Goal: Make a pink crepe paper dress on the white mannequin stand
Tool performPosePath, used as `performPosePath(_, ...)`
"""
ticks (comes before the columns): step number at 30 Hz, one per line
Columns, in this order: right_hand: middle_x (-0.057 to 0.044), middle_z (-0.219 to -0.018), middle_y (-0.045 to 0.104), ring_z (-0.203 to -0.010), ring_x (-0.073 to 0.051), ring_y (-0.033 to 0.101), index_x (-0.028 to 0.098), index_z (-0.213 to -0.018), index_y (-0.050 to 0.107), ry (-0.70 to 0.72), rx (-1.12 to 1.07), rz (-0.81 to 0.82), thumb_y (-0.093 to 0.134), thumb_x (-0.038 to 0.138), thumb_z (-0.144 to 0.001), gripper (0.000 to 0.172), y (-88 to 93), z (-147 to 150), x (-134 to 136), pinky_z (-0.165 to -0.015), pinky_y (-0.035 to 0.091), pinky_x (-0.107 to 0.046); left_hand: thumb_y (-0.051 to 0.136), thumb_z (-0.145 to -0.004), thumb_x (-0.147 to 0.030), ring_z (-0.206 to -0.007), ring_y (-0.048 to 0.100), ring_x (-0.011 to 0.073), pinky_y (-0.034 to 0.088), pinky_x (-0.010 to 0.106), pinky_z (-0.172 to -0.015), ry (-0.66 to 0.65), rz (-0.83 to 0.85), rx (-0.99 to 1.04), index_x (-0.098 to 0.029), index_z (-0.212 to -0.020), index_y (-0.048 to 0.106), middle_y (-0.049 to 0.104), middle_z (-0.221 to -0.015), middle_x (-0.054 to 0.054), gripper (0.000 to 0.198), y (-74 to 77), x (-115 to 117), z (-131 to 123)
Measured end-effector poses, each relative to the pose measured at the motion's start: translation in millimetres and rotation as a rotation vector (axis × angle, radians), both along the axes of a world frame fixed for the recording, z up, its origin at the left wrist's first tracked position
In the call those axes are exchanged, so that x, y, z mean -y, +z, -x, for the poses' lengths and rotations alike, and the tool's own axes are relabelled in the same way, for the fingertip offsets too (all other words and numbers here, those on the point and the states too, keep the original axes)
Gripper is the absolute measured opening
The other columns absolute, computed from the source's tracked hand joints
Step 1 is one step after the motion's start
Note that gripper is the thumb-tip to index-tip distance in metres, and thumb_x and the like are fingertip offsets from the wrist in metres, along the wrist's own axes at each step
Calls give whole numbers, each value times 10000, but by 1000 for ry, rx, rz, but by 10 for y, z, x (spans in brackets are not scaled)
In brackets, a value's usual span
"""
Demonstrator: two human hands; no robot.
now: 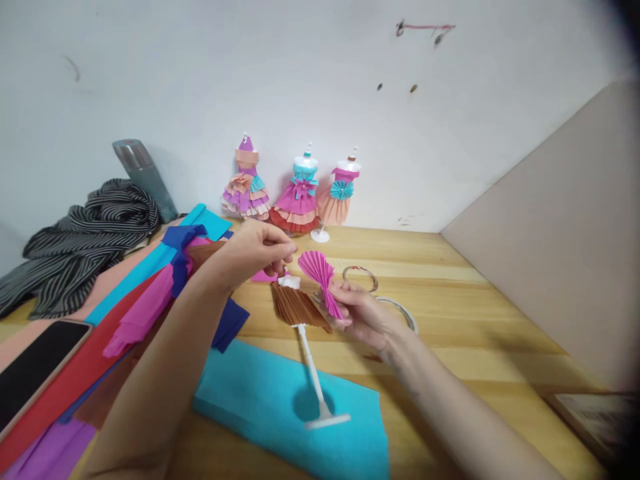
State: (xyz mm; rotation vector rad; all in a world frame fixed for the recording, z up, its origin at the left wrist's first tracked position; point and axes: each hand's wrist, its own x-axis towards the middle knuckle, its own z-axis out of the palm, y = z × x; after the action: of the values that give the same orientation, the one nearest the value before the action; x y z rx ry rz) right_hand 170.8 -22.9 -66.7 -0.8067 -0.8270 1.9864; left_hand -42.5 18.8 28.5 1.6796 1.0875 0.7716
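My right hand point(357, 310) grips a pink pleated paper fan point(320, 275) at its gathered middle, its folds spread out at the upper end. Just left of the fan, my left hand point(260, 247) is raised with thumb and fingertips pressed together. Whether something small sits in that pinch I cannot make out. Below both hands lies a small white mannequin stand point(313, 373), tilted, with a brown pleated paper skirt point(297, 305) around its body. Its base rests over folded turquoise paper point(240, 387).
Three small mannequins in paper dresses point(295, 200) stand against the wall. Rolls of tape point(400, 312) lie to the right. Coloured paper sheets point(135, 293), a phone point(40, 373), a striped cloth point(95, 227) and a bottle point(145, 177) are at the left.
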Motion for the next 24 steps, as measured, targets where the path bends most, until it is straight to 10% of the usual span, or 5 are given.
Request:
performPosePath(8, 80, -433, 353, -396, -24, 214, 166, -573, 474, 8, 22, 18, 807, 288, -663, 365, -52, 30, 24, -375, 166, -155, 582, -754, -111, -430, 542, 85, 421, 170, -442, -8, 14, -139, -121, -594, 654, 580, -450, -6, 175, 71, -64, -97)
performPosePath(18, 84, -427, 345, -383, -34, 218, 192, -544, 438, -76, 218, -74, 804, 430, -616, 443, -70, -13, 50, -379, 167, -190, 570, -654, -106, -409, 493, 100, 350, 204, -465, 41, -32, -469, -148, -471, 553, 473, -382, -36, 189, -636, -144, 177)
performPosePath(24, 50, -427, 454, -376, -57, 305, 173, -578, 548, -202, 536, -189, 735, 430, -618, 320, -194, 106, 55, -403, 183, -211, 555, -661, -147, -427, 524, 105, 372, 195, -463, 26, 73, -428, -157, -483, 541, 487, -416, -34, 179, -814, 79, 190)
